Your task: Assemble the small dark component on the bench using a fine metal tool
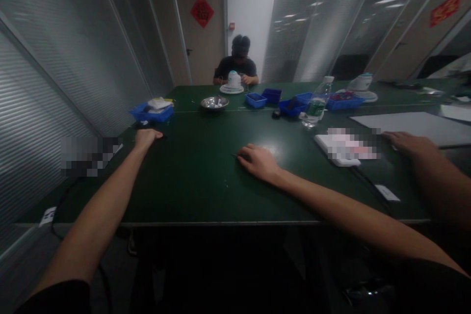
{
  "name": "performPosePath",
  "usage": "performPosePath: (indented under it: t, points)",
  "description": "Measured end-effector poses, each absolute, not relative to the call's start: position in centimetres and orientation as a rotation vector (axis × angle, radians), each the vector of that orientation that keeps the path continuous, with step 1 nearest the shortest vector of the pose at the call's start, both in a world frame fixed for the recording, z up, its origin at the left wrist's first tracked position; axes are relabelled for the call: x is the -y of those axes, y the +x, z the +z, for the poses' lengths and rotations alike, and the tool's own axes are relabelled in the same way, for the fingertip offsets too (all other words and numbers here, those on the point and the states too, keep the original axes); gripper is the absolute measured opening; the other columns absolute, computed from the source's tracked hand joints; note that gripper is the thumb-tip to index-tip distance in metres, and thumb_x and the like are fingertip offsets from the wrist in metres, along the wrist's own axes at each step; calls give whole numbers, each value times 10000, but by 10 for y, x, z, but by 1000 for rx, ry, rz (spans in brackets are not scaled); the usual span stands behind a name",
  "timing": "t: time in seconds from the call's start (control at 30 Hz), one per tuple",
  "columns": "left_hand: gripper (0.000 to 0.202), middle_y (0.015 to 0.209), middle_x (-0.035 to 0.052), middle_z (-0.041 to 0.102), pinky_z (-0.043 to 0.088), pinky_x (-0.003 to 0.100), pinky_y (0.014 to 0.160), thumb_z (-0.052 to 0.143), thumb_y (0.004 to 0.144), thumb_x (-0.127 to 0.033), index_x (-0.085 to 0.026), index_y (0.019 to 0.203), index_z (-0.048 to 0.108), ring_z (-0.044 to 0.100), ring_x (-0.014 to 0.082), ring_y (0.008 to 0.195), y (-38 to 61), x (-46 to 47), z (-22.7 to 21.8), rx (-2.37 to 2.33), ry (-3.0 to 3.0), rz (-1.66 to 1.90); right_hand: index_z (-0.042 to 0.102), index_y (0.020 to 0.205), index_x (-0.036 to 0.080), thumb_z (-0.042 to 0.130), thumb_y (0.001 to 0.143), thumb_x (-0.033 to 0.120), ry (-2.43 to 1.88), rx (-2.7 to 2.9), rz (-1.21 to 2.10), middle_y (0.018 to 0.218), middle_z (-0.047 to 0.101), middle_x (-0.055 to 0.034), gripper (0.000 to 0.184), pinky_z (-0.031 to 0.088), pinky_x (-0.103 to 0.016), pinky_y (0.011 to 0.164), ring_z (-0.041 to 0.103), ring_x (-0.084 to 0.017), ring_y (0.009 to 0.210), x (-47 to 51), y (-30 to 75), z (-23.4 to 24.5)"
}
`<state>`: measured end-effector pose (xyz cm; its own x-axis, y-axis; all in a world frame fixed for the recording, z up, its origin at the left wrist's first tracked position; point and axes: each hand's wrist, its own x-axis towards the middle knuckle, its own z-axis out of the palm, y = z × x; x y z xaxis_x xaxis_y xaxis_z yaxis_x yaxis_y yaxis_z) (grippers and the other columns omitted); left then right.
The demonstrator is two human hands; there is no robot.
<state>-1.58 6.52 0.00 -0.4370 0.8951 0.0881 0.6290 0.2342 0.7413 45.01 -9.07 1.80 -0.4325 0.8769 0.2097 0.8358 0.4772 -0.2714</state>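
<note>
My left hand (147, 136) rests as a loose fist on the dark green table (198, 181) near its left edge, thumb pointing right, with nothing visible in it. A blue tray (151, 113) holding white items is the nearest thing, just beyond it. My right hand (258, 161) lies palm down at the table's middle, fingers loosely bent and together, holding nothing. A tiny thin object (234, 155) lies at its fingertips. What it is I cannot make out.
Another person's hand (406, 142) lies flat at the right, beside a white pad (340, 154) and a grey mat (412, 125). Further back stand a water bottle (316, 105), a metal bowl (214, 103), several blue bins (290, 107) and two small white fans. A person sits at the far end.
</note>
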Motion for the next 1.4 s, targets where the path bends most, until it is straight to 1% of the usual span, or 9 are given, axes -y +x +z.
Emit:
performPosePath:
  t: [0.13, 0.23, 0.33, 0.5, 0.6, 0.77, 0.93, 1.2, 1.4]
  points:
    - [239, 1030, 51, 785, 494, 294, 865, 773, 776, -255, -154, 991, 803, 677, 221, 960, -20, -60, 1, -2117, 1552, 990, 690, 1196, 231, 528, 1027, 397, -1439, 2401, 193, 1110, 664, -75, 287, 436, -285, 697, 639, -195, 878, 92, 450, 19]
    - [199, 1066, 80, 786, 511, 357, 931, 761, 796, -310, -200, 953, 815, 695, 288, 1021, -24, -58, 3, -2096, 1914, 801, 693, 1192, 230, 533, 1025, 395, -1429, 2395, 194, 1105, 664, -76, 283, 436, -284, 690, 636, -192, 867, 91, 450, 18]
    - [223, 1149, 114, 766, 487, 421, 1026, 704, 843, -269, -199, 1024, 814, 675, 328, 1121, -21, -57, 3, -2006, 2289, 602, 694, 1191, 236, 541, 1023, 385, -1423, 2393, 178, 1106, 663, -75, 272, 437, -284, 702, 638, -195, 879, 91, 450, 17]
    - [314, 1287, 89, 715, 471, 422, 1077, 606, 931, -244, -223, 1199, 769, 657, 278, 1189, 26, -41, 3, -1551, 2577, 604, 692, 1193, 242, 549, 1019, 401, -1406, 2396, 161, 1101, 667, -74, 276, 439, -289, 708, 642, -197, 880, 89, 451, 14]
    - [318, 1324, 56, 697, 461, 426, 1098, 601, 954, -248, -250, 1234, 750, 646, 243, 1213, 76, -18, 6, -1178, 2619, 636, 686, 1205, 241, 558, 1012, 419, -1381, 2409, 159, 1093, 679, -74, 292, 440, -294, 714, 649, -202, 886, 88, 451, 12]
    - [227, 1158, 65, 749, 518, 369, 966, 643, 961, -308, -222, 1126, 774, 690, 211, 1057, 149, 19, 8, -799, 2469, 692, 667, 1232, 228, 543, 1017, 428, -1317, 2424, 133, 1083, 703, -71, 318, 434, -303, 721, 652, -206, 892, 91, 450, 13]
    - [236, 1066, 70, 749, 510, 317, 785, 682, 939, -338, -190, 1109, 754, 674, 194, 891, 164, 29, 9, -857, 2375, 642, 666, 1222, 207, 553, 1012, 417, -1194, 2461, 66, 1059, 690, -71, 317, 433, -302, 732, 635, -200, 906, 96, 447, 16]
    - [239, 1080, 68, 729, 494, 320, 817, 678, 948, -345, -186, 1112, 748, 658, 198, 936, 163, 29, 9, -791, 2350, 666, 649, 1245, 203, 545, 1027, 400, -1117, 2498, 38, 1106, 680, -94, 312, 460, -329, 785, 612, -224, 983, 93, 449, 12]
    - [246, 1115, 64, 724, 489, 321, 825, 655, 964, -325, -208, 1159, 749, 653, 197, 955, 166, 33, 9, -748, 2376, 661, 639, 1258, 201, 537, 1036, 379, -1086, 2520, 33, 1093, 667, -96, 302, 464, -331, 782, 599, -227, 980, 93, 450, 12]
